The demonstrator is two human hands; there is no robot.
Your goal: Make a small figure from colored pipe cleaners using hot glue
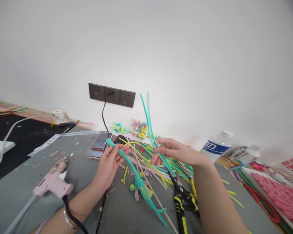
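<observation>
My left hand point(111, 162) pinches a bundle of teal pipe cleaners point(136, 175), whose lower ends reach down over the grey table. To its right, my right hand point(166, 151) holds two more teal stems point(150, 125) between thumb and fingers, their tops raised in front of the wall. Under and behind both hands lies a loose heap of yellow, pink and teal stems point(158, 172). A small figure made of stems point(139, 183) is partly covered by the left bundle. Yellow-black pliers point(181, 198) rest below my right hand.
A pink glue gun point(52, 183) lies at left, its black cord passing by my left wrist. Small colourful figures point(139, 128) stand by the wall. At right are a white bottle point(217, 146) and pink braided material point(278, 195). A phone-like object point(97, 145) lies behind my left hand.
</observation>
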